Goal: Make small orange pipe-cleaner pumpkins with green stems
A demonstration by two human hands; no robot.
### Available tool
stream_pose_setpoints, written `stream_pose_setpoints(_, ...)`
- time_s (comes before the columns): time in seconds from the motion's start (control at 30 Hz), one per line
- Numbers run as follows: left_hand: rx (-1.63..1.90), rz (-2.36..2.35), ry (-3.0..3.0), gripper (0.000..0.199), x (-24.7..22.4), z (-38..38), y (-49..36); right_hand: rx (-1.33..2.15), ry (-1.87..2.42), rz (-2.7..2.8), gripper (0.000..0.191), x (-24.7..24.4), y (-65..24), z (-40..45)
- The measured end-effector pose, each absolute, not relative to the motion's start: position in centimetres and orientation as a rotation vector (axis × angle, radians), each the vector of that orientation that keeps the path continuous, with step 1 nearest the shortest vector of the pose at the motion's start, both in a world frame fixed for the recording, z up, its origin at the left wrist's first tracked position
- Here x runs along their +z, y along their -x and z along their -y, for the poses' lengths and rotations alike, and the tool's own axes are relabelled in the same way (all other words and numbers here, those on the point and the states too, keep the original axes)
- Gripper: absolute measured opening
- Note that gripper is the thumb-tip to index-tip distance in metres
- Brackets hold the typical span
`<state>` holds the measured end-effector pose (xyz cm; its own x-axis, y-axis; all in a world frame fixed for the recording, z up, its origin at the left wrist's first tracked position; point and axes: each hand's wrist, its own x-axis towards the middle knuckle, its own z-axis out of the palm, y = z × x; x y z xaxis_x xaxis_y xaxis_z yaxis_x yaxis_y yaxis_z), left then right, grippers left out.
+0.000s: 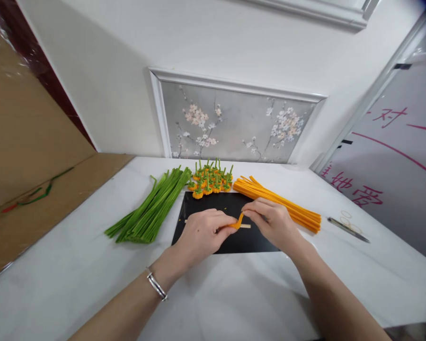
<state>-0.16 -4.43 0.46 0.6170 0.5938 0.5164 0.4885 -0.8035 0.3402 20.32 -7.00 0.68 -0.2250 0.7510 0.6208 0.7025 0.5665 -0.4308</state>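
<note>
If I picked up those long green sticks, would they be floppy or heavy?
The green sticks would probably bend yet hold a shape: most lie straight, but one tip is crooked. The bunch is likely light for its size, since they look thin and fuzzy. They might slide apart when lifted, because I see no band around them.

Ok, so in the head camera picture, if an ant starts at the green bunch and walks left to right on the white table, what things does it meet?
Bunch of green stems → cluster of little orange-and-green pieces → bundle of orange strips → thin pointed tool.
</note>
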Motion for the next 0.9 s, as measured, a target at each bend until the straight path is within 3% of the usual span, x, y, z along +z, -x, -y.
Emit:
stream_pose_setpoints(0.37,1.015,-0.954,-2.635,0.024,0.6,4.6,0.2,0.18,1.327,2.248,0.022,-0.2,-20.5,6.7)
stream_pose_setpoints(0.67,1.062,-1.125,-2.608,0.019,0.5,4.1,0.6,0.238,1.201,2.423,0.034,0.1,-19.8,7.8)
stream_pose_setpoints(0.9,0.93,-1.249,-2.698,0.018,0.5,3.7,0.8,0.151,1.161,2.42,0.025,0.6,-19.6,8.1)
